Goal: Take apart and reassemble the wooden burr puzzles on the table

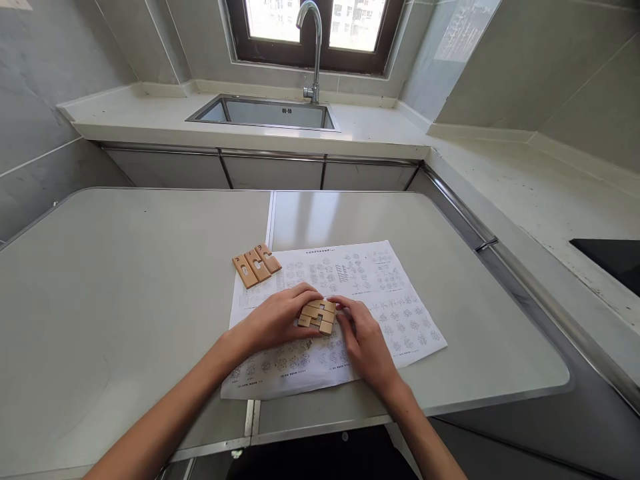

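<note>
Several small wooden puzzle pieces (317, 316) with notches sit together in a block above the printed sheet. My left hand (283, 319) grips the block from the left, thumb along its near edge and fingers at its far side. At its right side is my right hand (367, 340), index finger and thumb curled against the edge. Beyond my left hand, flat wooden pieces (257, 265) with cut-out slots and numbers lie in a slanted row, overlapping the upper left corner of the paper sheet (415, 323). Small puzzle diagrams cover the sheet.
The pale folding table (125, 287) has a seam down its middle. Behind it, a white counter (150, 120) holds a steel sink (265, 112) and a tall faucet (316, 53) under a window. Another counter (540, 200) with a black panel (613, 260) runs along the right.
</note>
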Action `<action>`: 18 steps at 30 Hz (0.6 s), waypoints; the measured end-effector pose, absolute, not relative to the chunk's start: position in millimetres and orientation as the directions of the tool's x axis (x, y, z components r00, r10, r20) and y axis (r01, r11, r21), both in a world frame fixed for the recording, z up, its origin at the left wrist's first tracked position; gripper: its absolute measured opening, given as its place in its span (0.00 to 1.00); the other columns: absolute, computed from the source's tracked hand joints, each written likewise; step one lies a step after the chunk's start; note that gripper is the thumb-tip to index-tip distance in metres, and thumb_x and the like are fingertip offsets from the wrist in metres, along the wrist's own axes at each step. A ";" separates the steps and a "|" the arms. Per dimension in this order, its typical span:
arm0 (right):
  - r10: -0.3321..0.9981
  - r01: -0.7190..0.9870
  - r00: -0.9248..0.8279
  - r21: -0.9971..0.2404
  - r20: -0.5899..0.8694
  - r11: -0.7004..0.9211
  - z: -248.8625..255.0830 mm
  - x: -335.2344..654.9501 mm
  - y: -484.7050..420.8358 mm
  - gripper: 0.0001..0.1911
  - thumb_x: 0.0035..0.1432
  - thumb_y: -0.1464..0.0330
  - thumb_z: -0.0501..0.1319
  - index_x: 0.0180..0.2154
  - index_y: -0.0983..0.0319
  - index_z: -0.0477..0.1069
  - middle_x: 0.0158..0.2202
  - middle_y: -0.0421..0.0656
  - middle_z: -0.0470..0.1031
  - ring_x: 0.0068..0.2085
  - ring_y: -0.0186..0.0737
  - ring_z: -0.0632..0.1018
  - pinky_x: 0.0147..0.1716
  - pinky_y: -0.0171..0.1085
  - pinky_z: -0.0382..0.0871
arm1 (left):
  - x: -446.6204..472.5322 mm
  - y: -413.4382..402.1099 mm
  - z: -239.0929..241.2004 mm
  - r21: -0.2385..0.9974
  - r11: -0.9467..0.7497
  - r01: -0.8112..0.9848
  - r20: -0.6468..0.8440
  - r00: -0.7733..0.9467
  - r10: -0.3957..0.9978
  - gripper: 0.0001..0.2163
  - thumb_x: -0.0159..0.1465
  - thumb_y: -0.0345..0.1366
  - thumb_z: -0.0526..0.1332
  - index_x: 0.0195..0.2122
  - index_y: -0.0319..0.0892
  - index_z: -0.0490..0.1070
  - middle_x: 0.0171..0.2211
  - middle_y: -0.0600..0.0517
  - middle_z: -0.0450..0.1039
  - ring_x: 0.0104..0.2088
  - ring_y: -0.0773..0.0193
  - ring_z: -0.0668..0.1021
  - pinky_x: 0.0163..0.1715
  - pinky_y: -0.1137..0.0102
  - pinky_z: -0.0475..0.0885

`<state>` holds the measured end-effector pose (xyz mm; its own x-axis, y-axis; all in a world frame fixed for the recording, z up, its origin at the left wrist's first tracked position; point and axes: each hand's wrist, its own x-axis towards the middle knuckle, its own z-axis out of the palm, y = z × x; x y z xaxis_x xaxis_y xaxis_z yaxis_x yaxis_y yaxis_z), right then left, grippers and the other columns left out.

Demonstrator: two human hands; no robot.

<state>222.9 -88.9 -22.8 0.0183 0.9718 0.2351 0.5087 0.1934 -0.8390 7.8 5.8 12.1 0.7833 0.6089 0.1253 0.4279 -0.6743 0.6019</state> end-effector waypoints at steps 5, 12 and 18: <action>0.972 0.498 0.105 -0.858 0.209 0.130 -23.9 221.9 -90.9 0.17 0.75 0.65 0.54 0.61 0.56 0.69 0.55 0.48 0.78 0.52 0.48 0.79 0.51 0.48 0.77 | -1.9 -0.4 17.0 0.591 -0.643 0.487 0.148 0.718 0.680 0.23 0.63 0.45 0.73 0.56 0.46 0.74 0.53 0.46 0.79 0.46 0.52 0.84 0.44 0.61 0.81; 0.970 0.503 0.105 -0.853 0.217 0.136 -22.8 221.0 -92.1 0.16 0.74 0.64 0.55 0.59 0.57 0.70 0.56 0.49 0.78 0.54 0.49 0.79 0.53 0.49 0.77 | -51.6 -11.2 22.7 0.534 -0.538 0.653 0.222 0.506 0.834 0.24 0.65 0.54 0.69 0.55 0.45 0.74 0.54 0.44 0.79 0.45 0.51 0.84 0.41 0.61 0.82; 0.970 0.521 0.092 -0.841 0.223 0.143 -22.4 221.7 -93.7 0.15 0.74 0.65 0.56 0.58 0.56 0.71 0.54 0.48 0.79 0.53 0.49 0.80 0.52 0.48 0.77 | -81.2 -12.5 19.0 0.454 -0.466 0.759 0.229 0.406 0.885 0.26 0.65 0.59 0.66 0.54 0.43 0.74 0.50 0.44 0.79 0.36 0.56 0.82 0.38 0.63 0.79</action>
